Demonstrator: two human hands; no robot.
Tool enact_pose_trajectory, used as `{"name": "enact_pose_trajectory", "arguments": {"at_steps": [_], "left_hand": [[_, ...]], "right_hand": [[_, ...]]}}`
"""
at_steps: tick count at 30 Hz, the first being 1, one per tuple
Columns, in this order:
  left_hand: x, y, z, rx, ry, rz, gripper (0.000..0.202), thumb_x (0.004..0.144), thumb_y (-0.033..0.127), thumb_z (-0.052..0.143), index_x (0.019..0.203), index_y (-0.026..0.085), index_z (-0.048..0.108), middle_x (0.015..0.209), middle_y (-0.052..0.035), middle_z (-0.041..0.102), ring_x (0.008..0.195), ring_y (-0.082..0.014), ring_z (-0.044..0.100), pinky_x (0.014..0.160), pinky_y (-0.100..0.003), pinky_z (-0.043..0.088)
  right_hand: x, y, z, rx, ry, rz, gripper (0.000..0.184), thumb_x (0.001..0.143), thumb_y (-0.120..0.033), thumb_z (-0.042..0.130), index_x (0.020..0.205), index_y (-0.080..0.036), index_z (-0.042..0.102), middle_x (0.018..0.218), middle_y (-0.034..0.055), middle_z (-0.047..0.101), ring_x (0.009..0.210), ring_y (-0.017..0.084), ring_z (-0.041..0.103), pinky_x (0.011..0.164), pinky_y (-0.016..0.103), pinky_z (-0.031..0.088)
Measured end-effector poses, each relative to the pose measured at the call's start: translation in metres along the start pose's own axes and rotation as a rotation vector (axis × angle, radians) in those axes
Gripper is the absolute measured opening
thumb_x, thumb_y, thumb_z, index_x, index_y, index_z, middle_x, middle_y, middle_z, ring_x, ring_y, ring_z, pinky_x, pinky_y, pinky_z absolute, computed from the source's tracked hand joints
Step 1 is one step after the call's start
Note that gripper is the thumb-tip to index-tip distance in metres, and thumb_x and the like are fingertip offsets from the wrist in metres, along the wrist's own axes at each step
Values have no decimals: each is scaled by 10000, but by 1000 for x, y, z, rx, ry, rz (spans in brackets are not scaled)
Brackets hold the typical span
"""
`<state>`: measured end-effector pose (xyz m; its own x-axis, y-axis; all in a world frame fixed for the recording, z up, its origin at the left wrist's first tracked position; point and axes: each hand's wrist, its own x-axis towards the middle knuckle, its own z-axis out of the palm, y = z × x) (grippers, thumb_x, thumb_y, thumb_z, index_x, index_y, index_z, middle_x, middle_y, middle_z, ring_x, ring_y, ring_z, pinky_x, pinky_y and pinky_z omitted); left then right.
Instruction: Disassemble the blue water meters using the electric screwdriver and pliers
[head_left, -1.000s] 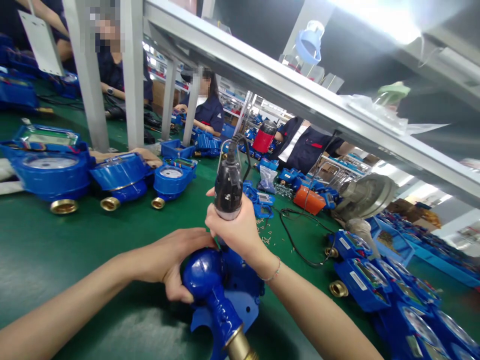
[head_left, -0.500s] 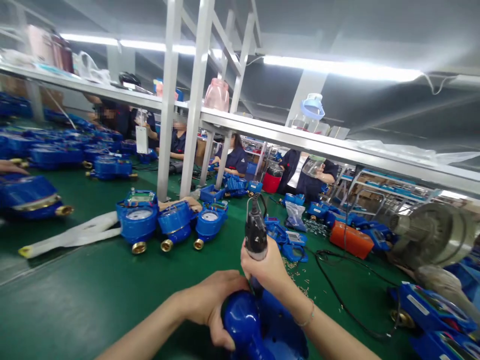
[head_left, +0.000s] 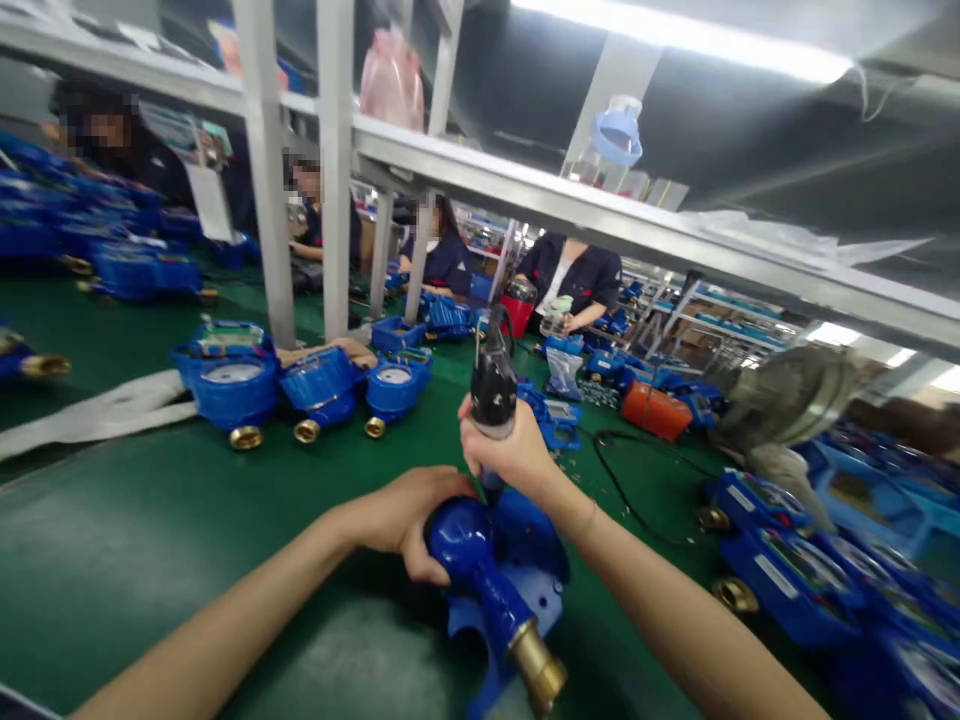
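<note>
Dial-faced water meters sit further along the green bench mat. Left hand curls round a blue meter body, held just above the mat, brass fitting pointing near. Right hand wraps an upright black electric screwdriver, tip down at the body; fastening progress hidden.

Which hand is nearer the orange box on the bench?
The right hand, holding the electric screwdriver, is nearer, up and left of the orange box. The left hand, gripping the blue water meter, is farther left.
</note>
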<state>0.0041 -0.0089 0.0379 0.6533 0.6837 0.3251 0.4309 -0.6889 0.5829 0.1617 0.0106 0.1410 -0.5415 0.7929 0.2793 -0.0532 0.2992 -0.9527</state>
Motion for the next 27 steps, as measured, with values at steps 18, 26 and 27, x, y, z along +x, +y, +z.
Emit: {"name": "enact_pose_trajectory", "arguments": {"at_steps": [18,26,27], "left_hand": [[-2,8,-5,31,-76,32,696,553,556,789,1131,249,552,1079,-33,632,970,-246,615,878,-329,460],[-3,7,-4,45,-104,5,724,566,601,770,1159,250,547,1098,-45,622,987,-264,607,892,-349,448],[-4,7,-4,42,-103,5,721,568,595,772,1160,251,546,1099,-44,622,989,-263,606,893,-350,446]], "right_hand": [[-81,-68,-40,-16,140,-245,142,843,-253,675,950,-208,594,518,-95,537,371,65,461,404,210,424],[-84,-48,-33,-193,208,-148,149,756,-178,641,887,-208,577,522,-91,519,389,93,493,435,247,444],[-86,-45,-30,-222,233,-136,155,743,-175,642,878,-206,572,526,-89,516,400,94,493,441,248,439]]}}
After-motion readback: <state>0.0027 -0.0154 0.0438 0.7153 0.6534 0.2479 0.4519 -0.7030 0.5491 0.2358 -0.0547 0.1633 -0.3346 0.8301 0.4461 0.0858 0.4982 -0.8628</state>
